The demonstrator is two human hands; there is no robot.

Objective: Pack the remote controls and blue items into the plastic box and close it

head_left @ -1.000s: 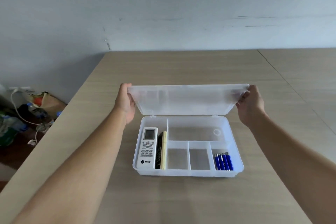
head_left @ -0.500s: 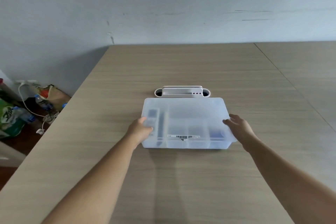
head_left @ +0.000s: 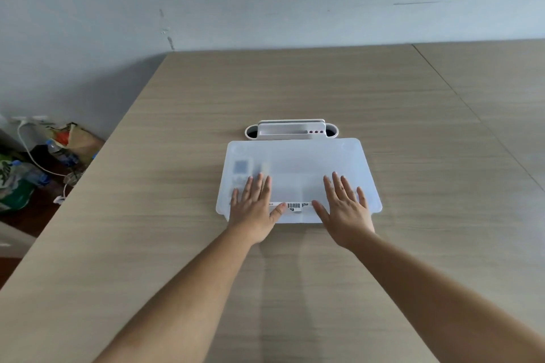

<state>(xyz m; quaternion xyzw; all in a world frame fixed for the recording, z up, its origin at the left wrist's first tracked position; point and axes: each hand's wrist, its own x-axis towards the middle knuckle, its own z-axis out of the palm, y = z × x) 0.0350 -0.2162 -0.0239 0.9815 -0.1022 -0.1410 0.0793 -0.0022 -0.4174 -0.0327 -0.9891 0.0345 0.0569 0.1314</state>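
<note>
The translucent plastic box (head_left: 298, 156) lies on the wooden table with its lid down flat. My left hand (head_left: 255, 206) rests palm-down with fingers spread on the lid's front left. My right hand (head_left: 343, 208) lies the same way on the front right. Through the lid the white remote control (head_left: 241, 169) shows faintly at the left. The blue items are hidden under the lid and my right hand. A barcode sticker (head_left: 295, 206) sits on the lid between my thumbs.
A white desk organiser (head_left: 291, 129) stands right behind the box, touching or nearly touching its back edge. The table's left edge (head_left: 88, 168) drops to a floor with bags, bottles and a white cable (head_left: 29, 150). A grey wall rises behind the table.
The lid went from raised in both hands to lying flat on the box. My hands then moved from the box's front corners inward onto the lid top, palms flat.
</note>
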